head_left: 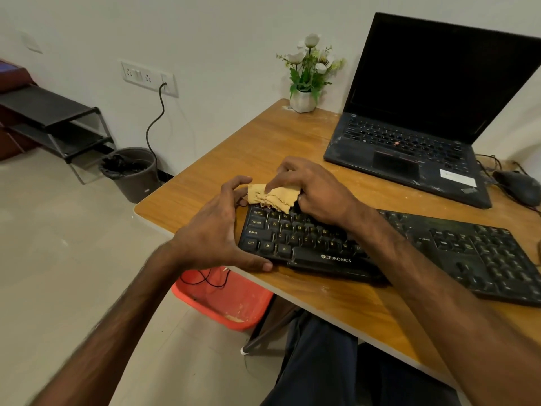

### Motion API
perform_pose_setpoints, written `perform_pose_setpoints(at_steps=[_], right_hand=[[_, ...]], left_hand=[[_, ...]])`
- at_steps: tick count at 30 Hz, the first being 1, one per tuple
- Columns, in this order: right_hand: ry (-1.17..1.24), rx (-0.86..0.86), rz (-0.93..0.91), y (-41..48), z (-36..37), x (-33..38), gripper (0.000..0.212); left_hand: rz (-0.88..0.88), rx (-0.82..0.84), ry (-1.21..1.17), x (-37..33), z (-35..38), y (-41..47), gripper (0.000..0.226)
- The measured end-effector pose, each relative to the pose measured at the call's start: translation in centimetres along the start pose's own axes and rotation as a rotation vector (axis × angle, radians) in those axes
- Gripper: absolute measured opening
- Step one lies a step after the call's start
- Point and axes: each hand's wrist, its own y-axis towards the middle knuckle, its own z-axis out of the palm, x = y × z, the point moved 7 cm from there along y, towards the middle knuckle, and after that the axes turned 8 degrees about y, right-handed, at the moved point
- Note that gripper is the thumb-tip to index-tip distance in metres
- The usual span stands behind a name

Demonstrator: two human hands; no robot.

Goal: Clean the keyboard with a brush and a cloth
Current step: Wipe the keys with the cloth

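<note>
Tan cloth [273,196] bunched in right hand [316,190], pinched & pressed on keyboard [307,241] keys under its fingers. Left hand [216,227] just beside, gripping keyboard's end on bench [263,142]. Wipe prob. early: most keys left. No brush visible.

— What colour is the keyboard [322,244]?
— Black, with yellow letters, white legends on the side keys and a white brand mark.
— And the cloth [272,196]?
— Plain tan.
— The table [257,142]?
— Honey-brown wood grain with a pale edge. The laptop [424,112], far right, is black with one red dot [397,143] among its keys. The mouse [518,186] is black too.
— That pot [303,101]?
— White, with white flowers [311,58] and green leaves. Left, a dark grey bin [137,183] has a black liner [123,167]. Nearer is a red-orange tub [234,306].
</note>
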Motion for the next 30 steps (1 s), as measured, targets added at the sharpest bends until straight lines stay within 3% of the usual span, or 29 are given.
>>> perform_pose_setpoints(at_steps=[5, 8, 14, 17, 23, 30], right_hand=[[-0.097, 0.034, 0.047, 0.4, -0.4, -1.1, 0.038], [-0.195, 0.043, 0.128, 0.1, -0.5, -2.8, 0.053], [0.005, -0.104, 0.141, 0.4, -0.9, -2.6, 0.039], [0.075, -0.025, 0.161, 0.8, 0.0, -1.8, 0.042], [0.082, 0.205, 0.387, -1.5, -2.3, -4.9, 0.031], [0.083, 0.040, 0.348, -2.8, -2.6, -3.2, 0.035]], left_hand=[[-0.008, 0.006, 0.009, 0.0, 0.0, 0.1, 0.142], [-0.011, 0.002, 0.024, 0.0, -0.1, 0.0, 0.142], [-0.002, -0.003, 0.028, 0.1, -0.1, 0.1, 0.141], [0.000, -0.003, 0.046, 0.0, -0.1, 0.1, 0.139], [0.019, 0.004, 0.080, 0.1, -0.1, 0.1, 0.131], [0.024, -0.014, 0.086, 0.0, -0.1, 0.1, 0.134]])
